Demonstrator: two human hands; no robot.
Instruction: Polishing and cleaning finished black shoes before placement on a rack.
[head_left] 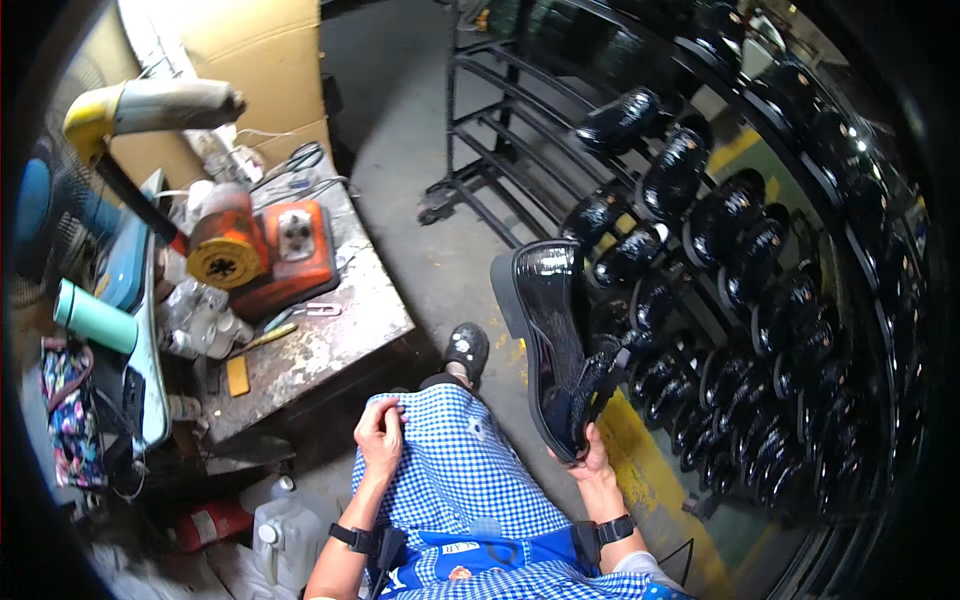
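Note:
A glossy black shoe (552, 340) hangs upright in front of me, heel up and toe down. My right hand (592, 462) grips it at the toe end, with the sole turned to the left. The strap or lace side faces right, toward the rack. My left hand (380, 440) rests on the blue checked apron (450, 440) over my leg, its fingers curled inward. What those fingers hold, if anything, is hidden.
A black rack (500, 170) at the right carries many glossy black shoes (725, 215). On the left, a worn workbench (365, 310) holds an orange machine (295, 250), scissors (304, 156) and a yellow-handled tool (268, 338). A green bottle (95, 315) and a white jug (285, 540) are nearby.

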